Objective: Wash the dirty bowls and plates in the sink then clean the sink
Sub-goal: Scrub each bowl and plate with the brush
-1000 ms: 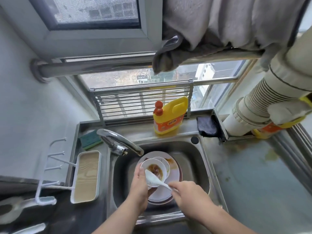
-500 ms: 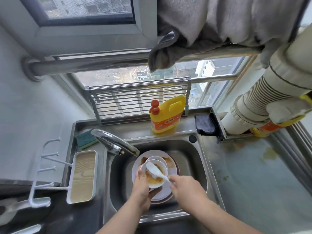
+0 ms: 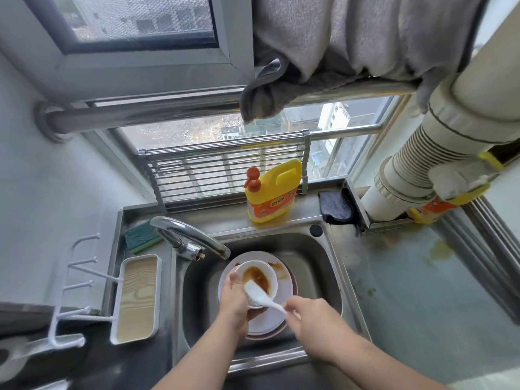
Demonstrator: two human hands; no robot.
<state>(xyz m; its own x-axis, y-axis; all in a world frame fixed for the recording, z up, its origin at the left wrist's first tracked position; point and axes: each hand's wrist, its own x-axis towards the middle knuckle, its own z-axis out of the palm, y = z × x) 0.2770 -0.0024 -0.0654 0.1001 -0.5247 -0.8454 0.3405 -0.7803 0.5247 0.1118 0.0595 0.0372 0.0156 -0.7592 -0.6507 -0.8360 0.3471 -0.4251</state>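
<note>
While left hand (image 3: pixel 232 301) grips bowl (image 3: pixel 257 280), right hand (image 3: pixel 311 316) pinches spoon (image 3: pixel 260 295).

We have only 1 view, worn on the head: it looks steeply down and forward onto the sink (image 3: pixel 323 266) from close above, the window (image 3: pixel 253 136) rising behind the sink.

Over the sink (image 3: pixel 323 266), the left hand (image 3: pixel 233 302) grips a bowl (image 3: pixel 257 280) (thumb on rim); the right hand (image 3: pixel 315 319) pinches a spoon (image 3: pixel 260 294).
</note>
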